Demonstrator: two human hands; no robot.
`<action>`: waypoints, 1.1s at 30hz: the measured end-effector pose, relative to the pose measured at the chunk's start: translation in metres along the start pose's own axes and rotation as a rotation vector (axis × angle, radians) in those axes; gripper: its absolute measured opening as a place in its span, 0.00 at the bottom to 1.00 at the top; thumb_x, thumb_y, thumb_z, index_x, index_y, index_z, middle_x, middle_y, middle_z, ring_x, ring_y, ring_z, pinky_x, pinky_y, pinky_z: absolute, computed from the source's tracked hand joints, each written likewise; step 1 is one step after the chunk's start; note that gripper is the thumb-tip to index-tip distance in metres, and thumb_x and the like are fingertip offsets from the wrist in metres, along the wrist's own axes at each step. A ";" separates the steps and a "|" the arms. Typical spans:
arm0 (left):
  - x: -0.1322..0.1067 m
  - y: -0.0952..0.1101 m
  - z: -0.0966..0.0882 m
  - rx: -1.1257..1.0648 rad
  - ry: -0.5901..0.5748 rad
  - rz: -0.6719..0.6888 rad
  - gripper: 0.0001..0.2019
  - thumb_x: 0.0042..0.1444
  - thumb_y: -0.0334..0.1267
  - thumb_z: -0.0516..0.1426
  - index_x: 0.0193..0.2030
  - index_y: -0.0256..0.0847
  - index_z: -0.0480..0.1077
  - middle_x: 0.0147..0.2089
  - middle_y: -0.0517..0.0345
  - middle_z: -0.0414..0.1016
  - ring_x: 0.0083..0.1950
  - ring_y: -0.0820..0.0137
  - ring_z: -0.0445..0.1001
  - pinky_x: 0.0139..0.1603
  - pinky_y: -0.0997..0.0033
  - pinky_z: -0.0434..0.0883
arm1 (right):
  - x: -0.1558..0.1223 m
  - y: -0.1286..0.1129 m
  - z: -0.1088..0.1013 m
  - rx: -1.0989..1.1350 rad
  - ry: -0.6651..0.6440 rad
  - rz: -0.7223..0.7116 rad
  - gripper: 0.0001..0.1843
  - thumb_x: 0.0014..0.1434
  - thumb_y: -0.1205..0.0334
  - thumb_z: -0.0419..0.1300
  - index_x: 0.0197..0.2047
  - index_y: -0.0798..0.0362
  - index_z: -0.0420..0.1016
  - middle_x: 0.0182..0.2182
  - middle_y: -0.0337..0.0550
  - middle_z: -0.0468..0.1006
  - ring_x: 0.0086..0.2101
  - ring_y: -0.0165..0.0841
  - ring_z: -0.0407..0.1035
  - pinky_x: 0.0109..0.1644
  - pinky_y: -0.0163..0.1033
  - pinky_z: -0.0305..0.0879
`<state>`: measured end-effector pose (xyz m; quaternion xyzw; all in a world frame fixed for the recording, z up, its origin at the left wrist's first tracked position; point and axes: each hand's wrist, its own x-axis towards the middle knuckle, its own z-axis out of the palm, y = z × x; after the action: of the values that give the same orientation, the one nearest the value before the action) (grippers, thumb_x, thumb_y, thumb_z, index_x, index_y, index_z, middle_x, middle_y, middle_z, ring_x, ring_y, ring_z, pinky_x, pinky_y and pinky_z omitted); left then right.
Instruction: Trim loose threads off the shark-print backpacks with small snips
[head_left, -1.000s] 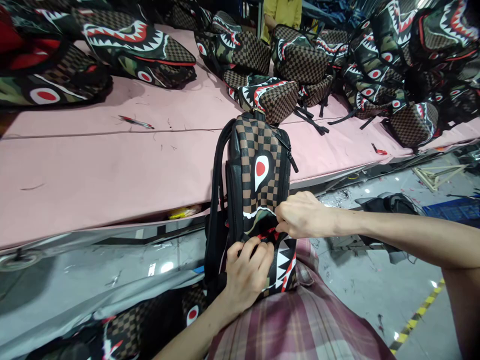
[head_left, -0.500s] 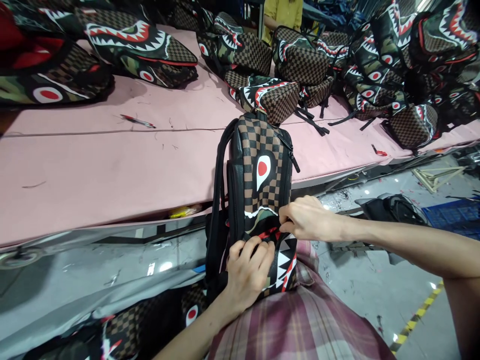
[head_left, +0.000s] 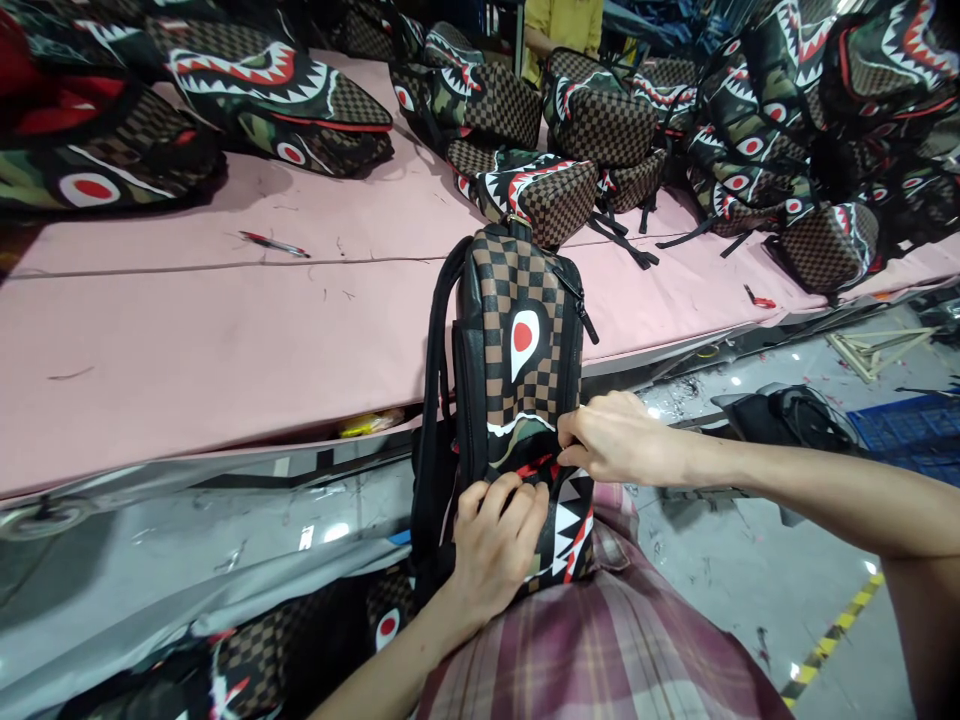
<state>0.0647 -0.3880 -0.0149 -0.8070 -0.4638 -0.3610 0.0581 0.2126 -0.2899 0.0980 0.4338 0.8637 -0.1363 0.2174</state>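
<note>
A brown-and-black checkered backpack [head_left: 499, 290] with a red-and-white eye and shark teeth leans upright between my lap and the table edge. My left hand [head_left: 501, 540] is closed over its lower front, fingers curled on the edge of a pocket opening with red showing inside. At the right end of that opening, my right hand [head_left: 611, 435] is closed in a pinch on the backpack's edge. Whatever small part lies between those fingertips is hidden. A black zipper pull [head_left: 589, 322] hangs on the backpack's upper right side.
Similar backpacks [head_left: 517, 105] crowd the back of the pink table [head_left: 187, 350]. A pen [head_left: 274, 244] and a small red tool [head_left: 760, 300] lie on it. Another checkered bag [head_left: 255, 650] is at lower left. A person in yellow [head_left: 562, 25] stands behind. A blue crate [head_left: 911, 430] is on the floor.
Both hands keep their grip on the backpack in nearly the same place. Only a slight shift of the camera view shows.
</note>
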 end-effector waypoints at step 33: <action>0.005 -0.037 -0.023 -0.130 -0.022 -0.148 0.05 0.55 0.33 0.55 0.34 0.44 0.72 0.29 0.63 0.74 0.35 0.71 0.71 0.39 0.66 0.60 | 0.004 0.055 0.030 1.401 0.758 0.071 0.18 0.48 0.52 0.63 0.37 0.56 0.69 0.25 0.37 0.68 0.24 0.25 0.59 0.27 0.31 0.55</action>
<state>0.0246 -0.3729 -0.0037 -0.7764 -0.4985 -0.3847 -0.0265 0.2627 -0.2678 0.0681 0.5135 0.5779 -0.4839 -0.4102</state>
